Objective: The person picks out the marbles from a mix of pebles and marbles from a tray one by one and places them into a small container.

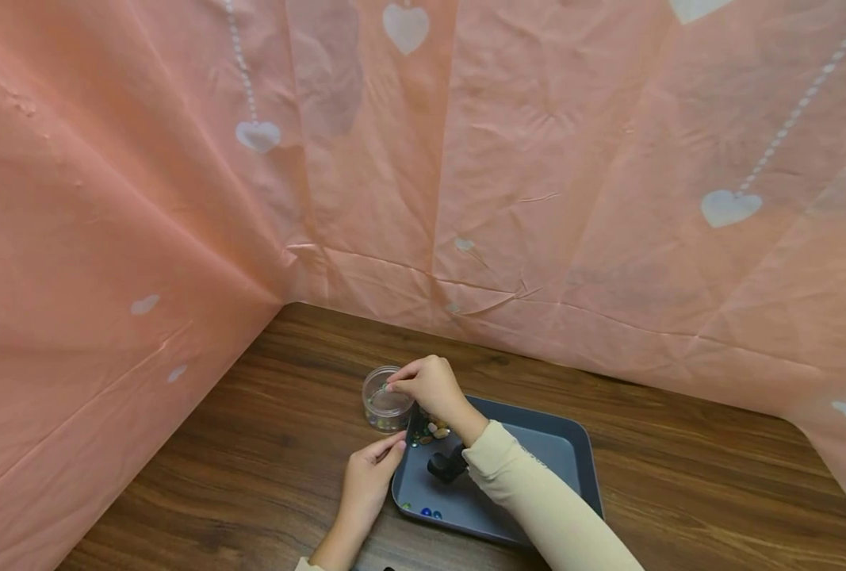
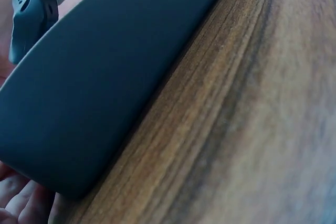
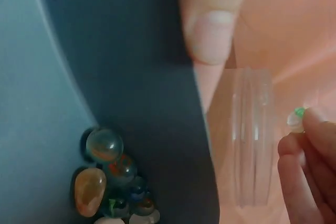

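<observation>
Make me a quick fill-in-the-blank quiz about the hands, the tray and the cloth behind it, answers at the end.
1. The person's right hand pinches a small pale glass marble with a bright ____ patch.
2. In the head view, the person's left hand and the round, clear plastic jar are both at the ____ side of the rectangular blue-grey tray.
3. On the pink cloth backdrop, each dotted white line ends at the bottom in a white ____.

Missing words: green; left; heart.

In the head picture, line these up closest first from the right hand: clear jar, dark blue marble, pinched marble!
1. Pinched marble: in the right hand.
2. Clear jar: just below that marble.
3. Dark blue marble: inside the tray, along its near edge.
</observation>
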`<action>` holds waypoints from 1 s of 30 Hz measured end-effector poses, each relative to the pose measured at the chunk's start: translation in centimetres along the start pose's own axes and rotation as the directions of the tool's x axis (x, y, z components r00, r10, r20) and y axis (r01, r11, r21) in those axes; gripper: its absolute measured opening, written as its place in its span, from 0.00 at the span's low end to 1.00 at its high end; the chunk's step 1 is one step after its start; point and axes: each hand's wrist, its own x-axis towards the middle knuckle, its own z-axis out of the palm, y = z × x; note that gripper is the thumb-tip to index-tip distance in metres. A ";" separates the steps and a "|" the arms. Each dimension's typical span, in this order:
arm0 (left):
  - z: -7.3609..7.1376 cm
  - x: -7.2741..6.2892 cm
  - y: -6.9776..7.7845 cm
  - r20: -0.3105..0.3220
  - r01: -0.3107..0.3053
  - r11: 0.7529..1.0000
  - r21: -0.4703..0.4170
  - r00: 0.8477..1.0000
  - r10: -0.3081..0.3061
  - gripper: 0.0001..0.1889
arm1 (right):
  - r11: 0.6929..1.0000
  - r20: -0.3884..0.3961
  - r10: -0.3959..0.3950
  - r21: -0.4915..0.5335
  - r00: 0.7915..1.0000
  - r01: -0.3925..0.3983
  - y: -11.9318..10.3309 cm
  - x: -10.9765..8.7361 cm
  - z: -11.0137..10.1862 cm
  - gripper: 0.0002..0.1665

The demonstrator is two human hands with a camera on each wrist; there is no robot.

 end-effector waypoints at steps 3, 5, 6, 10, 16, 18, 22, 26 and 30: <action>0.0 -0.1 0.0 0.005 0.002 1.000 -0.004 1.000 -0.002 0.12 | 0.998 0.009 -0.034 -0.051 0.999 0.034 -0.2 0.0 0.4 0.02; -0.1 -0.1 0.1 0.009 0.005 1.000 -0.013 1.000 -0.005 0.12 | 0.994 0.027 -0.067 -0.086 0.997 0.069 -0.3 0.0 0.6 0.02; -0.1 -0.1 0.1 0.010 0.006 1.000 -0.017 1.000 -0.006 0.12 | 0.990 0.035 -0.089 -0.107 0.995 0.093 -0.4 0.0 0.7 0.03; -0.1 -0.1 0.2 0.017 0.011 0.999 -0.038 1.000 -0.011 0.12 | 0.977 0.058 -0.142 -0.150 0.988 0.150 -0.5 0.0 0.8 0.03; -0.1 -0.1 0.2 0.018 0.010 0.999 -0.044 1.000 -0.009 0.12 | 0.974 0.055 -0.164 -0.148 0.985 0.170 -0.4 0.0 0.8 0.03; -0.1 -0.1 0.1 0.019 0.011 0.999 -0.040 1.000 -0.010 0.12 | 0.978 0.050 -0.152 -0.136 0.987 0.158 -0.3 -0.1 0.6 0.03; -0.1 -0.1 0.1 0.020 0.008 1.000 -0.030 1.000 -0.007 0.12 | 0.989 0.043 -0.103 -0.098 0.994 0.107 0.1 -0.4 0.0 0.03; -0.1 0.0 0.1 0.016 -0.002 1.000 -0.021 1.000 0.002 0.12 | 0.998 0.045 -0.052 -0.018 0.998 0.053 0.2 -1.0 -0.9 0.04; -0.2 -0.1 0.1 0.014 0.000 1.000 -0.012 1.000 0.000 0.12 | 0.990 0.106 0.046 0.128 0.993 -0.060 0.5 -2.1 -1.7 0.06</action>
